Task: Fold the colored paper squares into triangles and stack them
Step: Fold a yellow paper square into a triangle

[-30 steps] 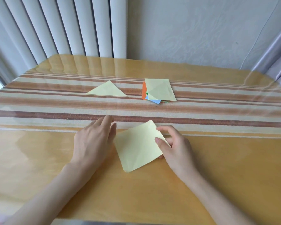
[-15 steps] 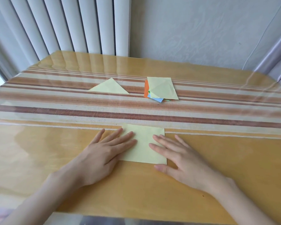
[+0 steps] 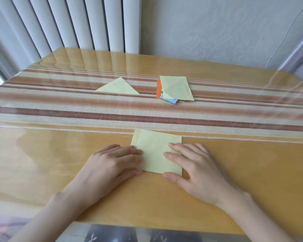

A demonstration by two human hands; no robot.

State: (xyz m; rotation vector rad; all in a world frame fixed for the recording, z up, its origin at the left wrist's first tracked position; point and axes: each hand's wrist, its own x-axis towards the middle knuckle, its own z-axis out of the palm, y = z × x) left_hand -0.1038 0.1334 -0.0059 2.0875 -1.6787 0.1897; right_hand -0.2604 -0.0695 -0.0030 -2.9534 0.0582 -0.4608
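A pale yellow paper square lies flat near the table's front edge. My left hand rests with flat fingers on its left edge. On its right edge lies my right hand, fingers straight, thumb by the near right corner. Farther back, a folded yellow triangle lies on the striped cloth. To its right sits a loose stack of paper squares, yellow on top, with orange, blue and green edges showing underneath.
The table is glossy yellow wood under a clear cover, with a striped runner across its middle. White vertical blinds and a pale wall stand behind the far edge.
The yellow square was turned from a diamond lie to square-on and laid flat. Both hands went from pinching its corners to pressing it, then slid outward to its left and right edges.
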